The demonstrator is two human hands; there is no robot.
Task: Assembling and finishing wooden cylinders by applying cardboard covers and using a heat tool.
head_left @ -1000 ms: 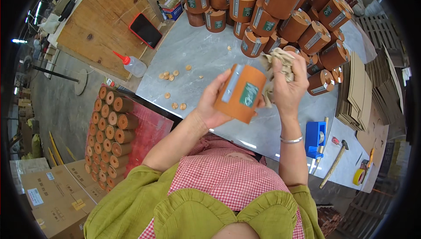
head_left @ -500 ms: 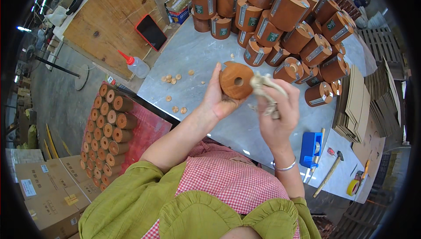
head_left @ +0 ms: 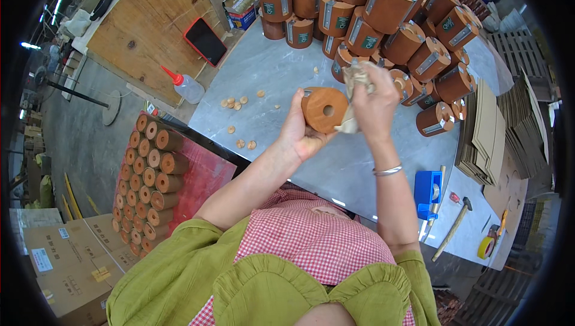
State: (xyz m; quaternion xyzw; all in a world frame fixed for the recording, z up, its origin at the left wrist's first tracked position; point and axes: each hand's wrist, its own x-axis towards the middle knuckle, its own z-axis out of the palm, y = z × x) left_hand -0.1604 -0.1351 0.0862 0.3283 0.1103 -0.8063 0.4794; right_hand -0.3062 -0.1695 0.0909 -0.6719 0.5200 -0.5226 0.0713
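Observation:
My left hand (head_left: 299, 130) is wrapped round the left and lower side of a wooden cylinder (head_left: 317, 109), whose round end with a centre hole faces up toward me. A cream cloth (head_left: 353, 95) is bunched in my right hand (head_left: 378, 101), and its lower end lies against the cylinder's right side. Several small round wooden plugs (head_left: 232, 103) lie on the grey table (head_left: 269, 176) to the left. Beyond my hands, many similar brown cylinders (head_left: 389, 5) with metal strips and green labels are stacked.
At the left stand a red-capped squeeze bottle (head_left: 189, 89) and a red-cased tablet (head_left: 205, 41). Lower left, more cylinders (head_left: 147, 188) sit on a red surface. A blue tape dispenser (head_left: 427, 193), a hammer (head_left: 453, 229) and yellow tape (head_left: 486, 247) lie right, near flat cardboard (head_left: 484, 134).
My right hand with the cloth has moved up and away along the cylinder's right side. My left hand and the cylinder stay almost in place.

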